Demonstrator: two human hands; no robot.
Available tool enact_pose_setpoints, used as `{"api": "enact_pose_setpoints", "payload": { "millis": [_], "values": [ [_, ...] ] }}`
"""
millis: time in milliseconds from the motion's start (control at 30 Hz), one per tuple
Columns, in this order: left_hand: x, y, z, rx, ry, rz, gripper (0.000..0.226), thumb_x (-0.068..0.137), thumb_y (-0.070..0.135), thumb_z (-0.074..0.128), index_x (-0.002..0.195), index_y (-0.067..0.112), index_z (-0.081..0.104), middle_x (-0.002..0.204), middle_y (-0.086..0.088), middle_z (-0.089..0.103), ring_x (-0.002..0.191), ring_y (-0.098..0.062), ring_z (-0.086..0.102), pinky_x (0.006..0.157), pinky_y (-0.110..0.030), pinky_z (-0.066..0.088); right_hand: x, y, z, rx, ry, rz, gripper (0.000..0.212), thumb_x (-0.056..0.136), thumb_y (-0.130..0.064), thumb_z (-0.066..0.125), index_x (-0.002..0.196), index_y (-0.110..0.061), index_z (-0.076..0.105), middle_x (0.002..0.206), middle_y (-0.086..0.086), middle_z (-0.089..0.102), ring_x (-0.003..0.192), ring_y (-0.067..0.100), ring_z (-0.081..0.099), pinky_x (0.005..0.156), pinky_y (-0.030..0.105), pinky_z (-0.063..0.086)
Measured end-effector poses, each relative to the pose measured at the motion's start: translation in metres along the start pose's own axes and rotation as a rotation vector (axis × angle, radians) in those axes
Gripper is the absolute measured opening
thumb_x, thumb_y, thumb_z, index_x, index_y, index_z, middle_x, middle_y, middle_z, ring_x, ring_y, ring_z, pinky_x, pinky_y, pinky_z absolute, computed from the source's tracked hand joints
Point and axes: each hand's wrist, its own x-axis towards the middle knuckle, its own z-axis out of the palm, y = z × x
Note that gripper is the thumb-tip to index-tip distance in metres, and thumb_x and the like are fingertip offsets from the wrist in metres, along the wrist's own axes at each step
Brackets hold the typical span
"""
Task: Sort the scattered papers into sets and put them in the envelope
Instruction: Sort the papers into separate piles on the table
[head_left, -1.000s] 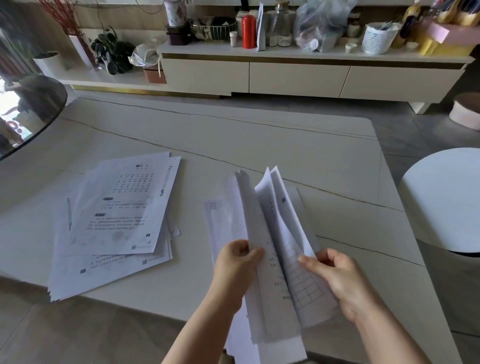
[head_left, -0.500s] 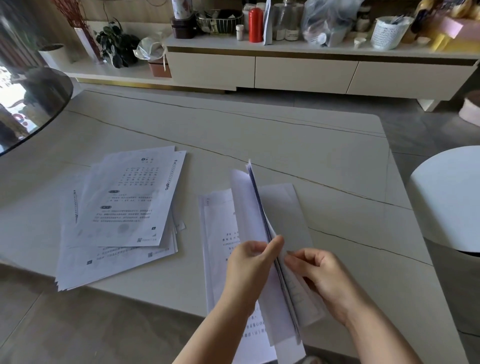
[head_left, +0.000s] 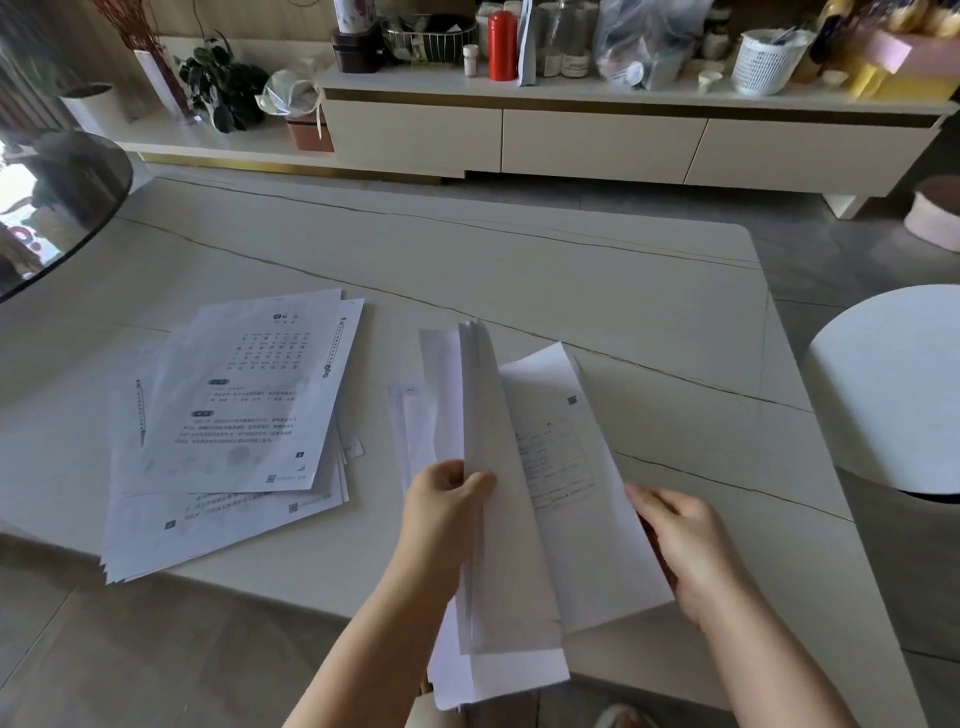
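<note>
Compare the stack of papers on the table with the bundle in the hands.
The stack on the table lies flat and fanned, untouched; the bundle is lifted and spread open, gripped by the left hand and the right hand. The stack's top page shows dense print; the bundle's open sheet shows a small table. Both are white printed sheets.

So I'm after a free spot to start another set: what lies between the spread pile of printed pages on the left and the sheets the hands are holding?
In the head view, mostly bare table lies between the printed pile and the held sheets; only a small paper corner pokes out beside the pile.
</note>
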Motion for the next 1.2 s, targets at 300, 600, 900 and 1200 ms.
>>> {"api": "enact_pose_setpoints", "payload": {
  "millis": [300, 600, 900, 1200],
  "values": [
    [-0.002, 0.001, -0.001, 0.014, 0.007, -0.013, 0.019, 0.073, 0.022, 0.06, 0.071, 0.002, 0.06, 0.068, -0.006, 0.046, 0.064, -0.018, 0.041, 0.062, -0.032, 0.032, -0.012, -0.009, 0.013, -0.21, -0.085, -0.12, 0.016, 0.082, -0.02, 0.071, 0.074, -0.007, 0.069, 0.079, 0.017, 0.07, 0.073, 0.022, 0.059, 0.069, 0.03, 0.041],
    [-0.009, -0.004, 0.008, -0.097, -0.02, -0.084, 0.005, 0.084, 0.014, 0.062, 0.081, 0.014, 0.058, 0.074, -0.007, 0.05, 0.067, -0.02, 0.045, 0.064, -0.033, 0.037, -0.031, -0.021, 0.025, -0.122, -0.171, -0.064, 0.075, 0.047, -0.051, 0.086, 0.085, 0.008, 0.058, 0.084, 0.027, 0.066, 0.07, 0.034, 0.063, 0.067, 0.039, 0.048],
    [-0.009, -0.001, 0.007, -0.22, 0.05, -0.132, 0.007, 0.086, 0.009, 0.061, 0.085, 0.001, 0.062, 0.074, -0.016, 0.056, 0.069, -0.025, 0.054, 0.069, -0.036, 0.046, -0.035, -0.022, 0.021, -0.46, -0.063, -0.43, 0.032, 0.075, -0.03, 0.078, 0.086, -0.021, 0.049, 0.08, -0.011, 0.057, 0.065, 0.009, 0.053, 0.053, 0.014, 0.037],
    [-0.007, 0.005, 0.006, -0.109, 0.017, -0.041, 0.014, 0.082, 0.011, 0.064, 0.081, -0.003, 0.066, 0.07, -0.011, 0.058, 0.065, -0.02, 0.053, 0.066, -0.034, 0.045, -0.012, -0.008, 0.008, -0.734, 0.011, -0.382, 0.02, 0.087, -0.015, 0.059, 0.072, -0.007, 0.049, 0.061, 0.001, 0.05, 0.06, 0.02, 0.048, 0.049, 0.026, 0.031]
  ]
}}
